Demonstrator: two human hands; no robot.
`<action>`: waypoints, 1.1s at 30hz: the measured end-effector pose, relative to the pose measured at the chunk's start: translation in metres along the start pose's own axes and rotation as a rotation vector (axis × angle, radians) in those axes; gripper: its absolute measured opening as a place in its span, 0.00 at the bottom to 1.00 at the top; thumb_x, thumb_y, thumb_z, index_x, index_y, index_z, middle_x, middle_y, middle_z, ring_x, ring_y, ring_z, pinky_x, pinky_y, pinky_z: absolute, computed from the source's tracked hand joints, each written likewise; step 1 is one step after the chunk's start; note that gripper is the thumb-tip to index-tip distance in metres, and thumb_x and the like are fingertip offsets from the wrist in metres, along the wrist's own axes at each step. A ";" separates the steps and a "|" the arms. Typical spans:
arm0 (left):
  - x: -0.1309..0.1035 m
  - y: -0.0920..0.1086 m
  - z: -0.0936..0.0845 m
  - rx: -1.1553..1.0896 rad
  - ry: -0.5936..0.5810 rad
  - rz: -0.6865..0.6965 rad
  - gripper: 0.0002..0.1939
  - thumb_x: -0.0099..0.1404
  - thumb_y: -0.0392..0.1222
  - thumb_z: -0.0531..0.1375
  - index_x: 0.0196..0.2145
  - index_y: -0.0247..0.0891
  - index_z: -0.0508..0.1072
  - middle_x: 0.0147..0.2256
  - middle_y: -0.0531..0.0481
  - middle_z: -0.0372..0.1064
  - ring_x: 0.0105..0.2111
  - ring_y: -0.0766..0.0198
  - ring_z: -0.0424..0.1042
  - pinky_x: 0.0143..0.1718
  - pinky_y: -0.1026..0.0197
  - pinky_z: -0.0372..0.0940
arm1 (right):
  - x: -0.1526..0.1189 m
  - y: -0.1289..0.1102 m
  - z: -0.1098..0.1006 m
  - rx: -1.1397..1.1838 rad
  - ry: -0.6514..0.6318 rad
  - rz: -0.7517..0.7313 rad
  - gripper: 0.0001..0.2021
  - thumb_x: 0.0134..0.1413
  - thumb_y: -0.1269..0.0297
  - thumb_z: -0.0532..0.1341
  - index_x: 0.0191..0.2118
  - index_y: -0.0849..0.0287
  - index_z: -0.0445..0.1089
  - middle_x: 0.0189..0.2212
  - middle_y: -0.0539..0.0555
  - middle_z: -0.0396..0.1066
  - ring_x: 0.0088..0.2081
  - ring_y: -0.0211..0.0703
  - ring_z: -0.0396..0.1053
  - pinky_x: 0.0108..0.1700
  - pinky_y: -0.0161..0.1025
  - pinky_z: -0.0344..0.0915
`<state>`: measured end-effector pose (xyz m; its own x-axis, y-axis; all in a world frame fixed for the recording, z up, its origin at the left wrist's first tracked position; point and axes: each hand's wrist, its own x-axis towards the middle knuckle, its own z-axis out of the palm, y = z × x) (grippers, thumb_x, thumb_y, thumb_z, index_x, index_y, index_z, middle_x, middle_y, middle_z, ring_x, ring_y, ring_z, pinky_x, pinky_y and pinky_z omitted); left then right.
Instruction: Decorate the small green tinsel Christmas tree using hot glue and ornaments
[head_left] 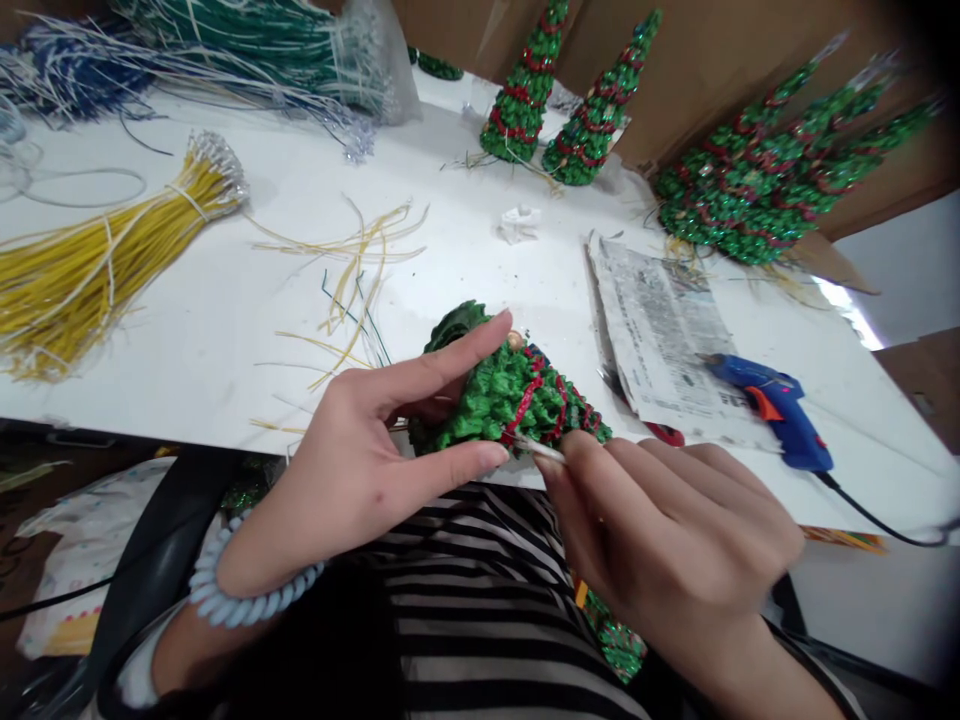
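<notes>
Near frame center, our left hand grips the tree, long axis slanting rightward, narrow end nearest our right hand, pinching a stick.

You wear the camera on your head; it looks forward and down, close above your left hand and right hand, from your shirt at bottom, over the table, to cardboard behind.
</notes>
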<state>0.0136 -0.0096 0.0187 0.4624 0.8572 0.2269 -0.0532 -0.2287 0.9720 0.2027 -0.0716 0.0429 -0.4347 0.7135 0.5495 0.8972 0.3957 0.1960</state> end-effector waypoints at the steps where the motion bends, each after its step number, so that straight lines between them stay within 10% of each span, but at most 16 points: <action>1: 0.000 0.000 0.000 -0.005 0.001 -0.001 0.33 0.58 0.40 0.68 0.59 0.55 0.66 0.55 0.61 0.70 0.47 0.54 0.77 0.51 0.54 0.74 | 0.000 0.000 -0.002 -0.006 -0.005 0.005 0.08 0.59 0.68 0.61 0.28 0.60 0.67 0.13 0.45 0.60 0.18 0.35 0.54 0.25 0.40 0.45; 33: -0.001 -0.002 0.002 0.057 0.043 0.035 0.33 0.57 0.38 0.69 0.59 0.53 0.66 0.52 0.62 0.73 0.44 0.59 0.78 0.50 0.58 0.75 | 0.005 -0.012 -0.018 -0.097 -0.125 0.078 0.11 0.61 0.67 0.58 0.26 0.58 0.67 0.14 0.47 0.57 0.20 0.39 0.51 0.26 0.40 0.45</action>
<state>0.0152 -0.0106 0.0170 0.4223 0.8669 0.2647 -0.0177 -0.2841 0.9586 0.1907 -0.0834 0.0585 -0.3643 0.8085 0.4622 0.9292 0.2827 0.2380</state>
